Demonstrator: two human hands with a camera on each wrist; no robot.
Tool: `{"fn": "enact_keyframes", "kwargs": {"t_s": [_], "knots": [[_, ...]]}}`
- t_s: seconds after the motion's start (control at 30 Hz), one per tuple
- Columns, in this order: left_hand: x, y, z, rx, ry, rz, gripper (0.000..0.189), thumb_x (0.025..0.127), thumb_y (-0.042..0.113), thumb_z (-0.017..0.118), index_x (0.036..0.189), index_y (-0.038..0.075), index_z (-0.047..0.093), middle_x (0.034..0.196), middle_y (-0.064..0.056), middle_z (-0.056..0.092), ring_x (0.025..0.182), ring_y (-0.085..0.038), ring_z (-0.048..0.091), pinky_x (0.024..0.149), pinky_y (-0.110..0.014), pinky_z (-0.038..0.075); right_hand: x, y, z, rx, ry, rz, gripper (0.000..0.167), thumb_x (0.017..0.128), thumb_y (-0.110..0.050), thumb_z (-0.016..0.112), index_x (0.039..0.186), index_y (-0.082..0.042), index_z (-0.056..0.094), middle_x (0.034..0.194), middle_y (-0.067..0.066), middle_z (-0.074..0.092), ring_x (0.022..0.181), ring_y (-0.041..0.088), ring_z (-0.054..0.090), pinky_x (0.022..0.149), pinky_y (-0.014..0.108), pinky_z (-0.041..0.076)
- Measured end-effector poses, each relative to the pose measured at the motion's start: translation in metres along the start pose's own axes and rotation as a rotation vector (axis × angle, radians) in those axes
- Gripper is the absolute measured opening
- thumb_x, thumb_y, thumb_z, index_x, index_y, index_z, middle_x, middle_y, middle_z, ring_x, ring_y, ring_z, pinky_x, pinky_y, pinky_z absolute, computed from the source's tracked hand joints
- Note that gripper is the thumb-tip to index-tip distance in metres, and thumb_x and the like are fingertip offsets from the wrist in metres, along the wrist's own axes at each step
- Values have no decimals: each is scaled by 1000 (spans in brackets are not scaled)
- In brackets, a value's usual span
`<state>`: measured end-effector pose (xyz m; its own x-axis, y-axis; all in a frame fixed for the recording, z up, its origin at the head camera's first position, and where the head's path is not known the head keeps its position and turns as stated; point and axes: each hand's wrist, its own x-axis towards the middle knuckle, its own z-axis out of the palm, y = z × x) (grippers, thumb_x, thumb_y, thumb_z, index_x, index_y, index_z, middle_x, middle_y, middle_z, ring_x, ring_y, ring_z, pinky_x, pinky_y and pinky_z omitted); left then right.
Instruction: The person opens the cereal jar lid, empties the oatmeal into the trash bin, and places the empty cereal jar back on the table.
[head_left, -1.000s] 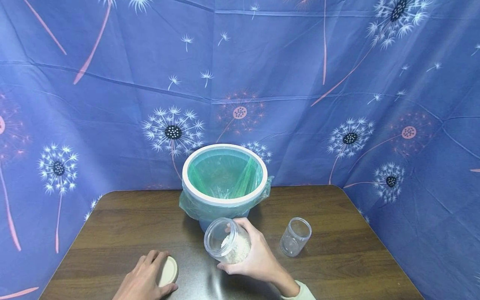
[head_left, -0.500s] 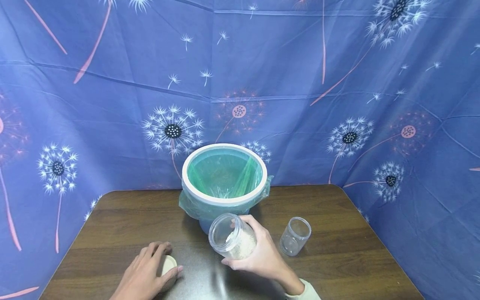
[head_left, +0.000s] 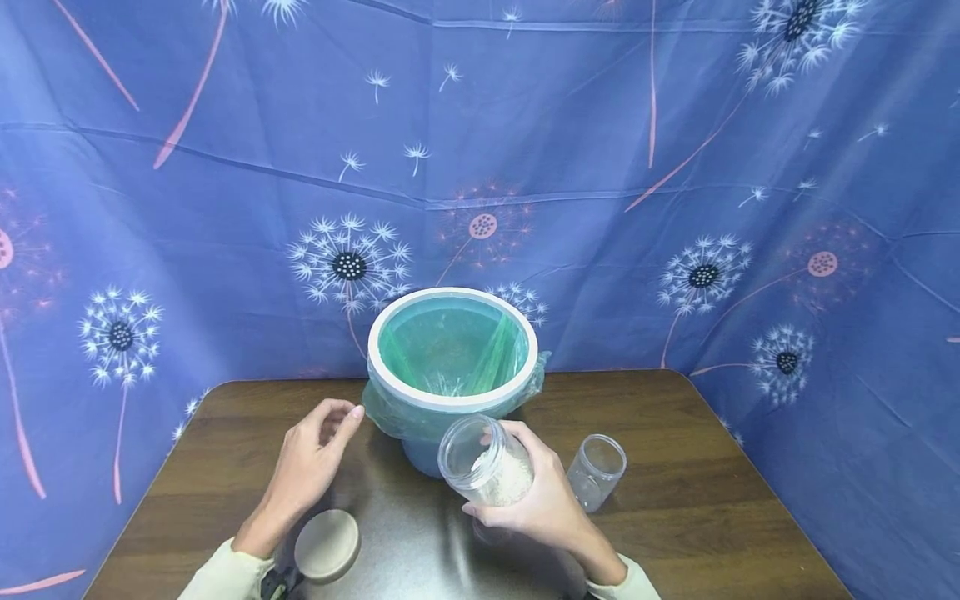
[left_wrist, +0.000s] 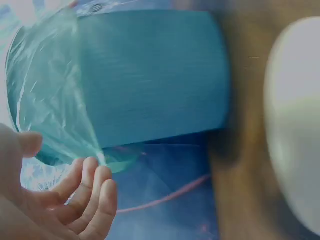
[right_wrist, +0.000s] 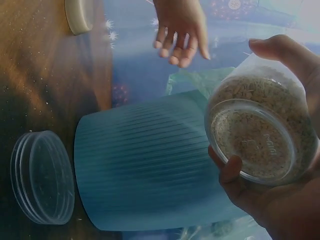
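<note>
Jar (head_left: 487, 462) w/ pale grains (head_left: 512, 479) is in R hand (head_left: 547, 496) in head view, tilted, mouth to the left, in front of bin (head_left: 453, 403); thumb one side, fingers round the other, nothing loose abt it. L hand (head_left: 313, 454) holds nothing: fingers loosely bent, just beside the liner (head_left: 386, 410). Beige lid (head_left: 327, 546) lies nr L forearm, 2nd clear jar (head_left: 597, 475) right of R hand, both on table. L wrist view: L fingers half curled by the liner's edge; can't tell if touching. Liner looks thin, soft, prob. slippery & easy to tear, so pinch a fold w/ flat pads, no nails. R wrist view: jar base faces camera, R thumb & fingers wrapped round the smooth wall, L fingers bent & apart from it. Jar prob. stiff plastic, but can't rule out glass; light-to-mid wt, slick. Best hold = mid-body, full wrap, mouth kept clear; loose grains would shift wt toward mouth if tipped more.
</note>
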<state>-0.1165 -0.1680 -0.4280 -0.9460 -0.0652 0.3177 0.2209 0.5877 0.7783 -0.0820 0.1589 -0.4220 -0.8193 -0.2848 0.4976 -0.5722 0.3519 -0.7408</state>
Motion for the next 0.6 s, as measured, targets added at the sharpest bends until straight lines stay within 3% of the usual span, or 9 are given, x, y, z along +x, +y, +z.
{"fn": "enact_keyframes", "kwargs": {"t_s": [0.17,0.3,0.47,0.6], "knots": [[33,20,-2,-124,61,-57,49,111,52,51,124,8,69,106,-11,75,90,-21,70,78,-28,53,-2,1,0,-9,-2,6,92,60,-24,107,139,-22,61,124,-1,72,109,17,67,91,35,53],[53,37,-1,-194,62,-104,51,109,56,53,125,9,64,102,-13,70,81,-23,64,71,-29,48,-4,3,0,-21,-17,23,90,61,-26,106,139,-24,61,124,-6,72,109,17,67,91,35,54],[65,52,6,-260,25,-157,49,104,55,61,122,10,56,100,-9,66,87,-24,58,78,-35,42,-6,4,2,-24,-53,30,90,61,-29,106,140,-27,61,123,-9,71,108,16,68,91,34,55],[68,59,12,-273,7,-170,41,104,46,62,119,9,60,99,-8,70,95,-24,58,86,-37,40,-6,3,3,-43,-64,12,90,62,-32,106,140,-28,60,123,-10,71,107,15,69,90,34,55]]}}
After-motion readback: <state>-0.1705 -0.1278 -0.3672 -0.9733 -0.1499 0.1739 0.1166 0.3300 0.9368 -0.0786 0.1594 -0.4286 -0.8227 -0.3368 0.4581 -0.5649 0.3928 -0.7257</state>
